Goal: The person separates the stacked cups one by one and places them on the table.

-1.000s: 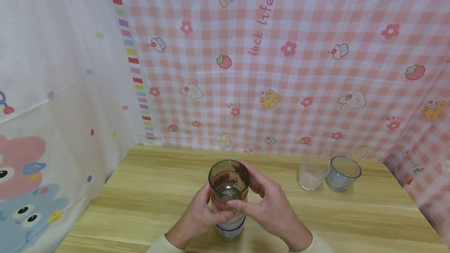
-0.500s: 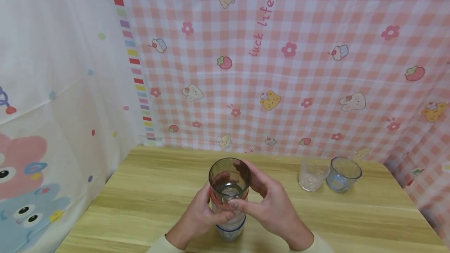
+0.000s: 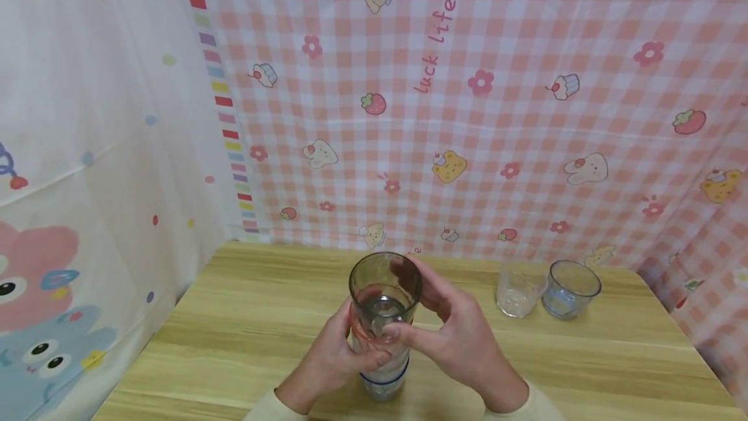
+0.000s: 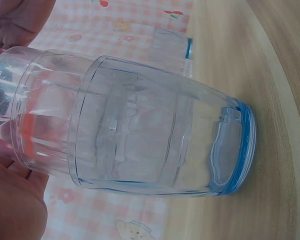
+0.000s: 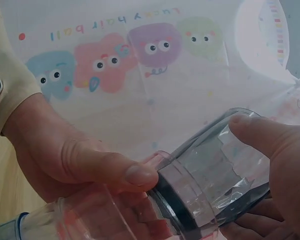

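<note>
A stack of nested clear cups stands at the near middle of the wooden table (image 3: pixel 234 323). Its bottom cup has a blue rim (image 3: pixel 382 383) (image 4: pixel 190 150); above it sits a red-rimmed cup (image 3: pixel 358 331). My left hand (image 3: pixel 336 359) (image 5: pixel 85 165) grips the stack's lower cups, thumb across the front. My right hand (image 3: pixel 456 336) (image 5: pixel 282 165) grips the grey-tinted top cup (image 3: pixel 384 284) (image 5: pixel 225 165), which stands partly out of the stack. The left palm (image 4: pixel 15 207) shows beside the stack in the left wrist view.
Two single cups stand at the table's back right: a clear one (image 3: pixel 518 289) and a bluish one (image 3: pixel 569 288). A pink checked cloth (image 3: pixel 467 115) hangs behind the table, a white cartoon cloth (image 3: pixel 87 148) at the left.
My right hand has drawn the grey top cup a little upward out of the stack. The left hand and the lower cups have stayed where they were.
</note>
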Demonstrator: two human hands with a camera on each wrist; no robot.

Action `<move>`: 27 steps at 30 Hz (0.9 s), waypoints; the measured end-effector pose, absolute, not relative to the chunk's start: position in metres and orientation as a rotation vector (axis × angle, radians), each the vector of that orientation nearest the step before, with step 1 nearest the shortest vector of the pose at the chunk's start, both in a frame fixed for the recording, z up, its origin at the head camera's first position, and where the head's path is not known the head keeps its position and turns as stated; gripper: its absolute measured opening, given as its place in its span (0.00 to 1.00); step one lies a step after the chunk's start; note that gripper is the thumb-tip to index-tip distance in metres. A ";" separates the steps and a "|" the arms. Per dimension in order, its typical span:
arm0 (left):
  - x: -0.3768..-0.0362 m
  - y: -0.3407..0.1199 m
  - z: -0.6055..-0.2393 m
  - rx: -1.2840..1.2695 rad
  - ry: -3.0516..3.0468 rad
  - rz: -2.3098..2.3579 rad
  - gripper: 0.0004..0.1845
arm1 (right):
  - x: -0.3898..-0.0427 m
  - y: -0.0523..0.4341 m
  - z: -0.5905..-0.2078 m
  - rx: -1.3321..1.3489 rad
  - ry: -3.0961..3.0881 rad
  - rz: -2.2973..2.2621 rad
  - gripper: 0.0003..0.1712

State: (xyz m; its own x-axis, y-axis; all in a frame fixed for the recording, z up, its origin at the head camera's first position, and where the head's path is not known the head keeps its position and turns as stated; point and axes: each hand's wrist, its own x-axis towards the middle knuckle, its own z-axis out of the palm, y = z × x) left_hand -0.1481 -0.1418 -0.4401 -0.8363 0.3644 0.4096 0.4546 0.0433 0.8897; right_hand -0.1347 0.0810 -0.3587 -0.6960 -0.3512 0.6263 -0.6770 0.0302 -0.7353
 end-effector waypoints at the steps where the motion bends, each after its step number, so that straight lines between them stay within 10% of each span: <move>1: -0.148 -0.142 -0.441 -0.874 -2.213 -1.940 0.44 | -0.135 0.081 -0.358 1.053 -2.036 1.714 0.51; 27: -0.146 -0.141 -0.441 -0.876 -2.217 -1.927 0.47 | -0.136 0.095 -0.337 1.066 -1.971 1.704 0.50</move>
State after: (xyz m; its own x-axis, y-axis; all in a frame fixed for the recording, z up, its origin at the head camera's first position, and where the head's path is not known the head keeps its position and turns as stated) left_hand -0.1462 -0.1410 -0.4408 -0.8341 0.3646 0.4140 0.4608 0.0480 0.8862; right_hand -0.1364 0.0955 -0.3373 -0.6679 -0.3224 0.6708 -0.7103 0.0071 -0.7038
